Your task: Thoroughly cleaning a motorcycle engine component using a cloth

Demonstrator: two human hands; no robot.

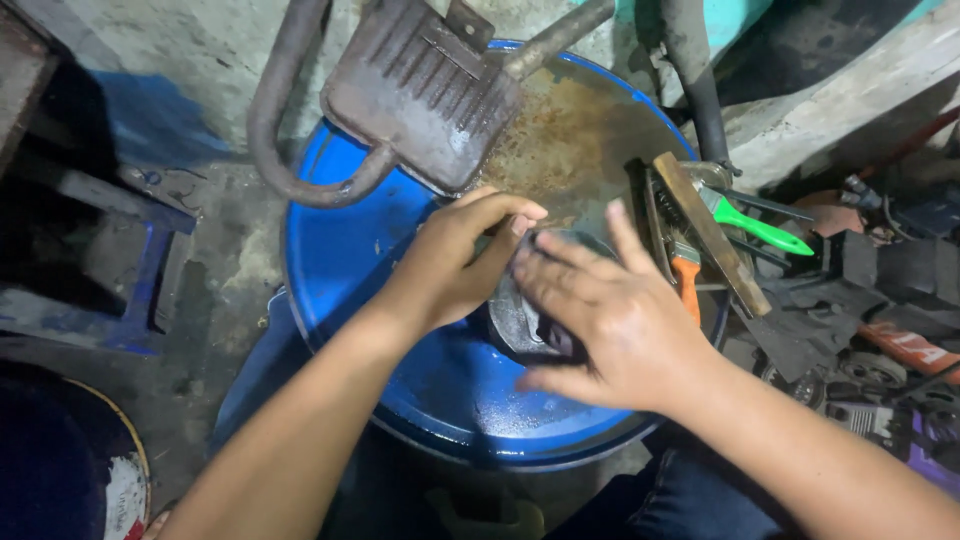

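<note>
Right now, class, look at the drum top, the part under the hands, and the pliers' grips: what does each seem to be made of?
Drum top: painted steel, probably; glossy blue coat, rust-brown patch where bare.
Round part under the left hand and right hand: dull grey metal, likely cast; mostly hidden.
Pliers' grips: bright green, smooth, apparently plastic or rubber.

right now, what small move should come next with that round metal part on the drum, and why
Probably keep the left hand pinching the round metal part steady while the right hand rubs on: both hands sit on it on the blue drum lid.
</note>
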